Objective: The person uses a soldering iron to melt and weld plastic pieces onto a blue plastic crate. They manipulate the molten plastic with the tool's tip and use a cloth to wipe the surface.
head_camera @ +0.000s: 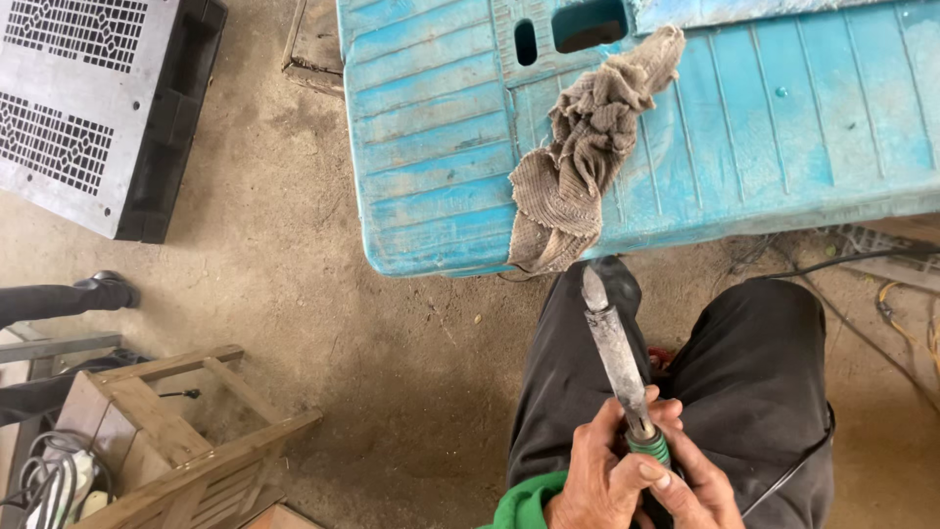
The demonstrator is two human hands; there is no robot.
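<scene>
My left hand (602,470) and my right hand (697,480) both grip the green handle of a soldering iron (614,348) over my lap. Its grey, crusted metal shaft points up and away from me, with the tip near the edge of a blue plastic table (431,147). A crumpled brownish rag (578,157) lies on that table and hangs over its near edge, just above the iron's tip. I wear dark trousers (764,362) and a green sleeve (529,502).
A wooden stool (186,441) stands at the lower left on the dirt floor, with cables beside it. A grey patterned panel (88,98) lies at the top left. Another person's dark shoe (108,289) shows at the left. Black and yellow wires (881,294) run on the right.
</scene>
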